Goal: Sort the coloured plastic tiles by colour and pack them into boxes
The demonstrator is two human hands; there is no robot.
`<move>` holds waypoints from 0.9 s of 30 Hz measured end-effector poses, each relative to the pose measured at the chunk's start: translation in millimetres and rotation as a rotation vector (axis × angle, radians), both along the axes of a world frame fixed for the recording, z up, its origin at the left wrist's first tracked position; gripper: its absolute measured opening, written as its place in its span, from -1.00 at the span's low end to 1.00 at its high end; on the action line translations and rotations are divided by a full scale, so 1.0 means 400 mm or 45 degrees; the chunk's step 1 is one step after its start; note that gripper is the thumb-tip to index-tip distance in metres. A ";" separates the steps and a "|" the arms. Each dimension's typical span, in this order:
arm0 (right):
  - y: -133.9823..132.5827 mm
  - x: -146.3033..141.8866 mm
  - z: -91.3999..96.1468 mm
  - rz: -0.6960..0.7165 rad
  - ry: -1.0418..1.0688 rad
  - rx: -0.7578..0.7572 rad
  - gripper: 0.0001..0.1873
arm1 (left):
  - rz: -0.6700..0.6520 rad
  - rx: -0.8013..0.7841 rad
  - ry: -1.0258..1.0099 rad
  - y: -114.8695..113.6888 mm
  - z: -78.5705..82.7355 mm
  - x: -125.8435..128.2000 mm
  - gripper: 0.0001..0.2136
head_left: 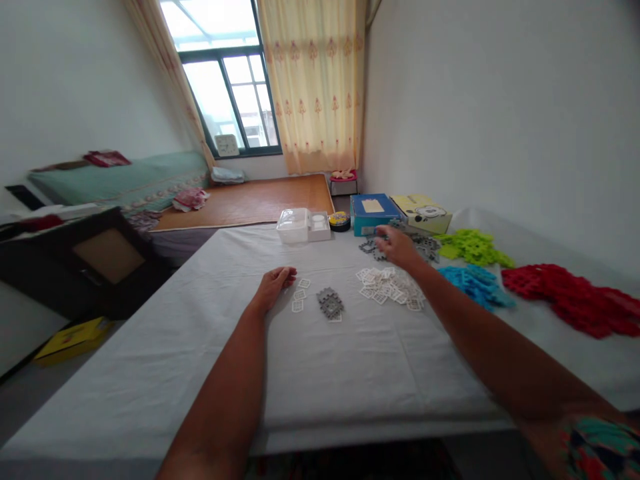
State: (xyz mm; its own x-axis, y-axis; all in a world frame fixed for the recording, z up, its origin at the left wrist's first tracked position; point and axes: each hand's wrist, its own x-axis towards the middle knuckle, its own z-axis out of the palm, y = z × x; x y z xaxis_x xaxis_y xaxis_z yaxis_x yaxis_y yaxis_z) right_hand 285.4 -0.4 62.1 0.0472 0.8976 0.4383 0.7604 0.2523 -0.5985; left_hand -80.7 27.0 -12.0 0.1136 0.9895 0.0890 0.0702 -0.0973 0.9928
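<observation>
My left hand [277,285] rests on the white cloth with loosely curled fingers, and I see nothing in it. Just right of it lie several white square lattice pieces [299,294] in a short column. A small stack of grey interlocking pieces [330,303] sits nearer the middle, with a white lattice piece [335,318] partly showing under its near edge. My right hand [397,247] is over the heap of grey pieces [427,248], fingers apart and slightly blurred. Whether its fingertips touch a piece I cannot tell. Below that hand spreads a pile of white lattice pieces [387,287].
To the right lie piles of blue pieces [473,285], lime-green pieces [473,247] and red pieces [575,297]. Along the back stand a clear plastic box [293,225], a round black-and-yellow tin [340,221], a blue box [373,212] and a yellow box [423,210].
</observation>
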 end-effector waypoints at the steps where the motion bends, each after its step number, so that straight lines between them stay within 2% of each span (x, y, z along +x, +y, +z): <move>1: -0.025 -0.056 -0.027 0.248 -0.127 -0.024 -0.61 | 0.006 0.007 0.010 -0.004 0.003 0.002 -0.51; 2: -0.053 -0.111 -0.057 0.512 -0.212 -0.077 -0.57 | 0.013 0.016 0.025 -0.009 0.006 0.003 -0.51; 3: -0.081 -0.161 -0.086 0.702 -0.282 -0.110 -0.49 | 0.021 0.027 0.042 -0.013 0.009 0.005 -0.52; 5: -0.126 -0.231 -0.133 0.895 -0.365 -0.131 -0.32 | 0.031 0.037 0.073 -0.020 0.014 0.007 -0.52; 8: -0.159 -0.261 -0.153 0.929 -0.338 -0.097 -0.27 | 0.028 0.026 0.101 -0.024 0.017 0.011 -0.53; 12: -0.164 -0.230 -0.115 0.940 -0.206 -0.105 -0.35 | 0.017 0.022 0.123 -0.014 0.009 0.009 -0.53; 16: -0.136 -0.158 -0.083 0.726 -0.116 -0.224 -0.43 | -0.013 0.012 0.120 0.002 -0.006 -0.001 -0.53; 20: -0.066 -0.027 -0.084 0.555 -0.120 -0.341 -0.45 | -0.028 0.033 0.147 0.009 -0.014 -0.007 -0.53; 22: -0.027 0.042 -0.088 0.335 -0.090 -0.246 -0.41 | -0.022 0.037 0.164 0.007 -0.012 -0.005 -0.53; 24: 0.004 0.093 -0.091 0.024 -0.067 -0.041 -0.26 | -0.005 0.032 0.179 0.002 -0.006 -0.001 -0.52; 26: 0.021 0.114 -0.094 -0.205 -0.122 0.154 -0.11 | 0.016 0.024 0.181 -0.005 0.001 0.005 -0.50; 27: 0.021 0.110 -0.097 -0.248 -0.173 0.210 -0.10 | 0.023 0.021 0.176 -0.009 0.005 0.007 -0.50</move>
